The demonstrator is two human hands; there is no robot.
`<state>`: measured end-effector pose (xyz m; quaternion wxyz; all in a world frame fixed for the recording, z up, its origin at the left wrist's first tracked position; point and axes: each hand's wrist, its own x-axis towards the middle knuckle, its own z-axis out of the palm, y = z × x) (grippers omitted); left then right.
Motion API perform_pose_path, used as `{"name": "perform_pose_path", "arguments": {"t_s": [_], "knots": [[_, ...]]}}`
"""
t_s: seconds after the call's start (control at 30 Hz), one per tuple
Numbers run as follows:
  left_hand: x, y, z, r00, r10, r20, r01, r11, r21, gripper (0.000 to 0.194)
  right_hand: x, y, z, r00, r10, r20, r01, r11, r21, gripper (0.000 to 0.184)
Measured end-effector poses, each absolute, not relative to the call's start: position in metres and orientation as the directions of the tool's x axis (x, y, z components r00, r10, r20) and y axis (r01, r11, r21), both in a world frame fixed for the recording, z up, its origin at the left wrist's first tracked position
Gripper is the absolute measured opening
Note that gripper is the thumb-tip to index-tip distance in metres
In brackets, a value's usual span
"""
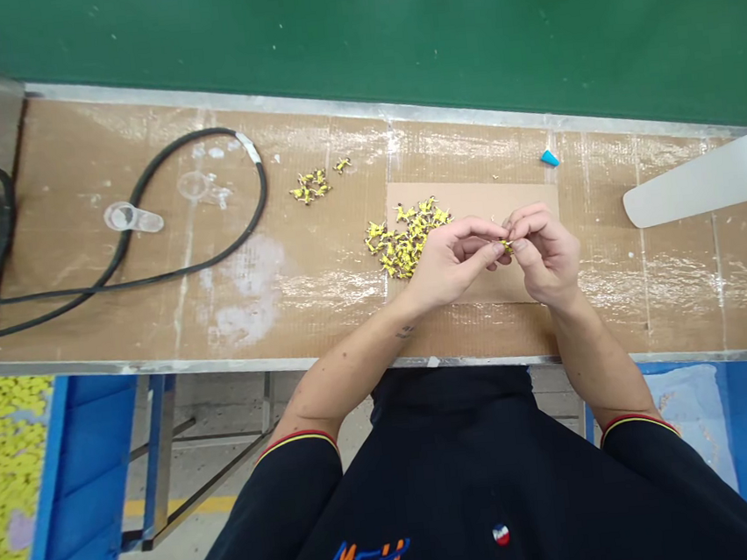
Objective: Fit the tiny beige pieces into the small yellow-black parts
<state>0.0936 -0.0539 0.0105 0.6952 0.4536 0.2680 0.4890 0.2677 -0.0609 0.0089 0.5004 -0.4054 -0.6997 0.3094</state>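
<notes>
Left hand (455, 263) and right hand (546, 256) pinched closed on one small yellow part (507, 247) at the fingertips; large heap (405, 242) remains on cardboard sheet (498, 202), smaller cluster (310, 186) far left.

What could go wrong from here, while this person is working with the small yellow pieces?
The small yellow piece pinched between the left hand and right hand could slip and drop, and might be hard to find. The left hand is also close to the yellow pile on the cardboard sheet, so it might scatter pieces.
</notes>
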Motion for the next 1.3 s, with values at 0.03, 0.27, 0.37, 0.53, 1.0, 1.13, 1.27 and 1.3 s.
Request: {"name": "perform_pose_path", "arguments": {"t_s": [0.03, 0.27, 0.37, 0.53, 1.0, 1.13, 1.27, 1.3], "knots": [[0.093, -0.054, 0.011, 0.376, 0.923, 0.077, -0.436, 0.103, 0.894, 0.032, 0.268, -0.061, 0.009, -0.171, 0.872, 0.458, 0.253, 0.488, -0.835, 0.01], [0.093, -0.053, 0.01, 0.367, 0.926, 0.088, -0.424, 0.082, 0.902, 0.033, 0.265, -0.061, 0.011, -0.151, 0.868, 0.474, 0.32, 0.496, -0.807, 0.012], [0.093, -0.053, 0.01, 0.354, 0.93, 0.094, -0.421, 0.069, 0.904, 0.032, 0.264, -0.062, 0.012, -0.148, 0.861, 0.487, 0.353, 0.506, -0.787, 0.01], [0.093, -0.054, 0.01, 0.333, 0.938, 0.101, -0.387, 0.038, 0.921, 0.033, 0.265, -0.062, 0.016, -0.142, 0.839, 0.526, 0.428, 0.531, -0.731, 0.007], [0.094, -0.055, 0.007, 0.24, 0.965, 0.106, -0.309, -0.028, 0.951, 0.033, 0.264, -0.061, 0.022, -0.129, 0.87, 0.477, 0.359, 0.489, -0.795, 0.009], [0.093, -0.054, 0.005, 0.241, 0.959, 0.149, -0.29, -0.075, 0.954, 0.027, 0.266, -0.06, 0.021, -0.141, 0.882, 0.45, 0.307, 0.471, -0.827, 0.01], [0.091, -0.054, 0.006, 0.239, 0.947, 0.213, -0.202, -0.166, 0.965, 0.018, 0.266, -0.059, 0.021, -0.137, 0.905, 0.403, 0.306, 0.426, -0.851, 0.013], [0.09, -0.054, 0.007, 0.234, 0.942, 0.242, -0.172, -0.205, 0.964, 0.014, 0.266, -0.059, 0.022, -0.135, 0.909, 0.395, 0.304, 0.417, -0.856, 0.014]]}}
